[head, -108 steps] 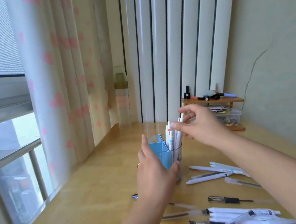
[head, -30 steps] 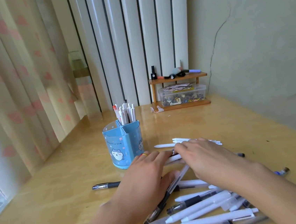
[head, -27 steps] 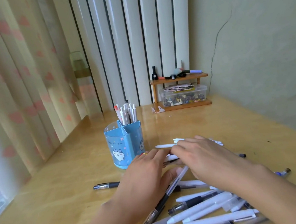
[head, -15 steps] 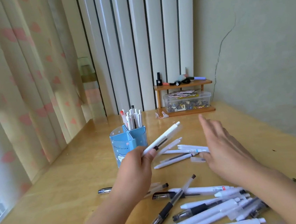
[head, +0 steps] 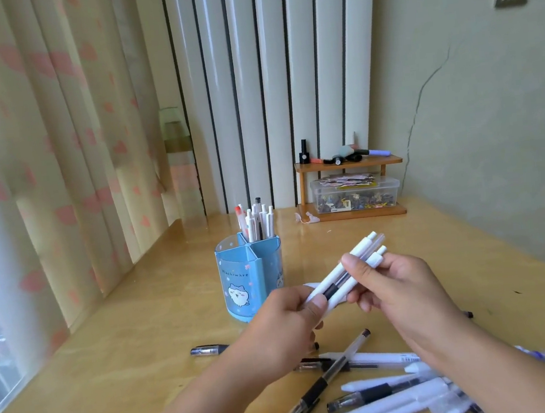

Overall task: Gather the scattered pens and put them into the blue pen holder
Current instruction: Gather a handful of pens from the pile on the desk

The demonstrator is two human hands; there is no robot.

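text: "Machiware" | on: blue pen holder front wall

The blue plastic pen holder stands at the frame's centre on the light wooden desk, with upright pens in its rear compartment. Right of it and nearer the viewer, the left hand and right hand hold a bundle of white pens between them. Loose pens lie at lower right. A small wooden shelf sits behind, upper right, over a clear plastic box.
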